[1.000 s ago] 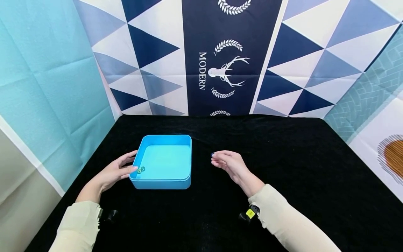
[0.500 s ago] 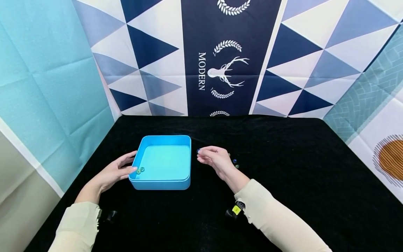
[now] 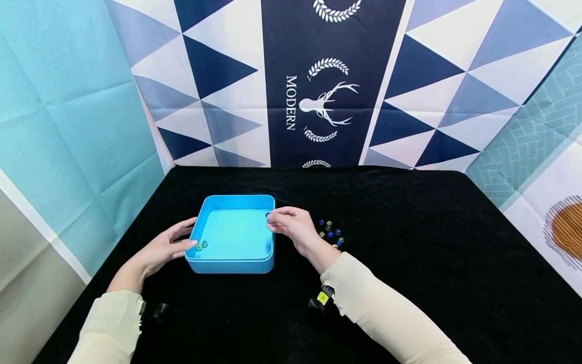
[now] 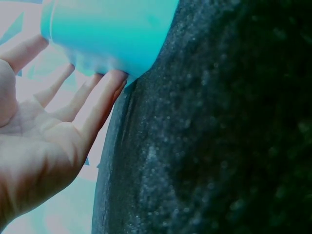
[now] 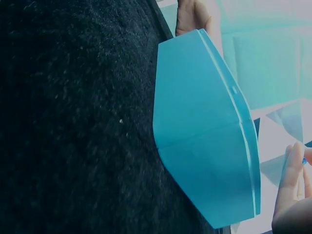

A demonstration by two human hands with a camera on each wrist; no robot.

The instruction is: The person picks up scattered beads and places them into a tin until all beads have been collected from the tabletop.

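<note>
A square light-blue box point(image 3: 232, 266) stands without a lid on the black cloth. Two greenish marbles point(image 3: 199, 247) lie inside, at its near left corner. My left hand point(image 3: 159, 253) rests against the left side of the box; in the left wrist view its extended fingers point(image 4: 100, 95) touch the outer wall. My right hand point(image 3: 293, 227) pinches a blue marble point(image 3: 268, 215) between thumb and fingertips, over the box's right rim. In the right wrist view the marble point(image 5: 304, 161) shows as a small blue spot, and the box wall point(image 5: 204, 112) fills the middle.
Several blue and greenish loose marbles point(image 3: 330, 234) lie on the black cloth point(image 3: 409, 242), just right of my right hand. A patterned curtain point(image 3: 336, 86) hangs behind the table's far edge.
My right hand has moved left with the blue marble, from the cloth to the box's right rim. The loose marbles it covered now show. My left hand stays put.
</note>
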